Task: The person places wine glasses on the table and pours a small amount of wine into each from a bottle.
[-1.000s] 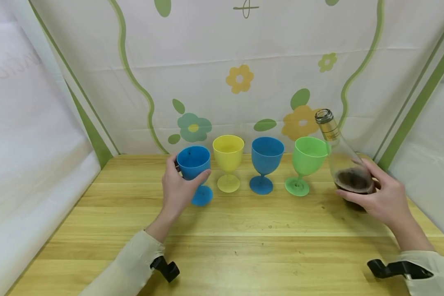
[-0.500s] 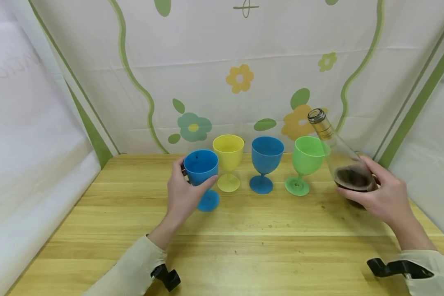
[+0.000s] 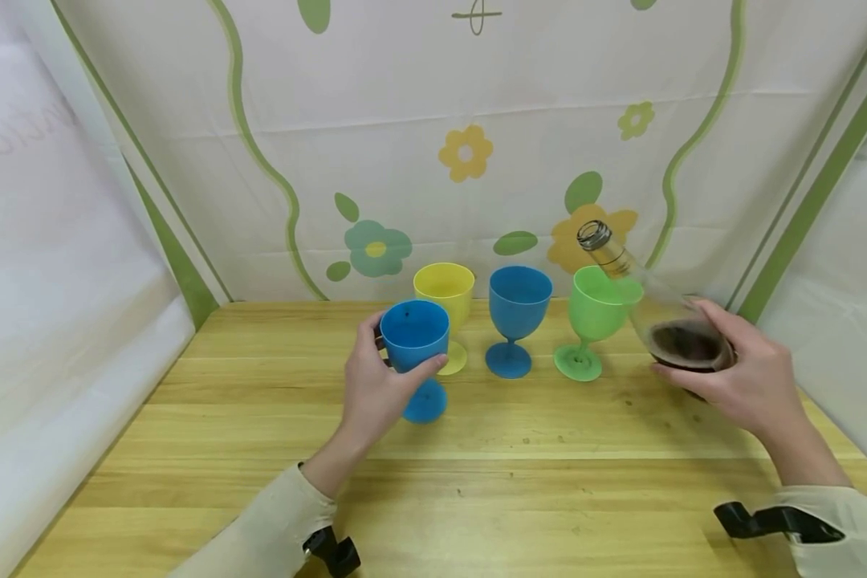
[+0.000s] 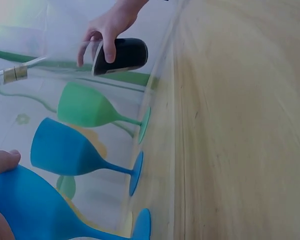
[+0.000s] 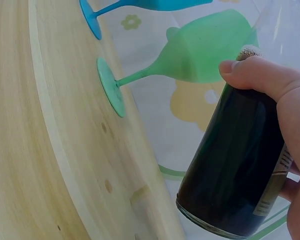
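Observation:
My left hand point(image 3: 381, 384) grips the bowl of a blue goblet point(image 3: 415, 331), thumb across its front; the goblet stands upright in front of a yellow goblet point(image 3: 453, 281) and partly hides it. With my right hand point(image 3: 744, 369) I hold a clear glass bottle point(image 3: 639, 297) by its lower body, tilted to the left. Dark liquid point(image 5: 235, 150) fills its lower part. The bottle's neck reaches over a green goblet point(image 3: 594, 309), overlapping its rim in the head view. Between the yellow and green ones stands a second blue goblet point(image 3: 518, 305).
All this is on a wooden table point(image 3: 520, 498), with a few dark spots near the bottle. Behind it hangs a white cloth point(image 3: 376, 96) printed with flowers and vines, and white cloth sides flank the table.
My left hand has brought its blue goblet right and nearer to me, now in front of the yellow one. The bottle in my right hand has tipped further left. The other goblets stay put.

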Action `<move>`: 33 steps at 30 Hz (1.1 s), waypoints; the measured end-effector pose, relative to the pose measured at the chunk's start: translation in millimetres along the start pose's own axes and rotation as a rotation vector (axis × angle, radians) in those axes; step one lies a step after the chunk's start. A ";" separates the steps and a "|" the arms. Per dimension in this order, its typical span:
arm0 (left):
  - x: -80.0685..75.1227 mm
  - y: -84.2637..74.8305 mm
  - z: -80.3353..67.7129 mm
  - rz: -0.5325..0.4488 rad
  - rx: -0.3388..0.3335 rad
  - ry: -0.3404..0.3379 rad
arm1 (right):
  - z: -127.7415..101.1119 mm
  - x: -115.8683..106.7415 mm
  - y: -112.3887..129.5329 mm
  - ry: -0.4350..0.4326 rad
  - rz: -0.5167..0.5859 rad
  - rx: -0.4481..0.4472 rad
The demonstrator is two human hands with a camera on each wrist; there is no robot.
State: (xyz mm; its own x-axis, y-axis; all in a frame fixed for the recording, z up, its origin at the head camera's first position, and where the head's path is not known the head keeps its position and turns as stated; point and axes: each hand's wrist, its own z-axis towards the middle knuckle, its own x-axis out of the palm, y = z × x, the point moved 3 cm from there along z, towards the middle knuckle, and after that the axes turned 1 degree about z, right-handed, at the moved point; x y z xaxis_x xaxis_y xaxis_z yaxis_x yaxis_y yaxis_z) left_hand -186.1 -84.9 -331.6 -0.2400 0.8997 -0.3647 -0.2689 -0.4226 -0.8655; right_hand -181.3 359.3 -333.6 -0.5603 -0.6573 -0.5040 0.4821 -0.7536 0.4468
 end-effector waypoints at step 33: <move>38.4 -22.5 -15.8 -0.075 0.013 0.150 | 5.8 5.1 11.4 0.039 -0.211 -0.169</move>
State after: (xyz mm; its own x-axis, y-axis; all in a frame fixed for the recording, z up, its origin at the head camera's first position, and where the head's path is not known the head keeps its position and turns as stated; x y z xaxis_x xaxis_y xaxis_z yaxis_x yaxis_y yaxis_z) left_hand -174.5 -39.1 -331.5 -0.0772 0.9346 -0.3471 -0.2930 -0.3540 -0.8882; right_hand -182.6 347.5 -326.8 -0.6357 -0.4831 -0.6020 0.4651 -0.8622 0.2007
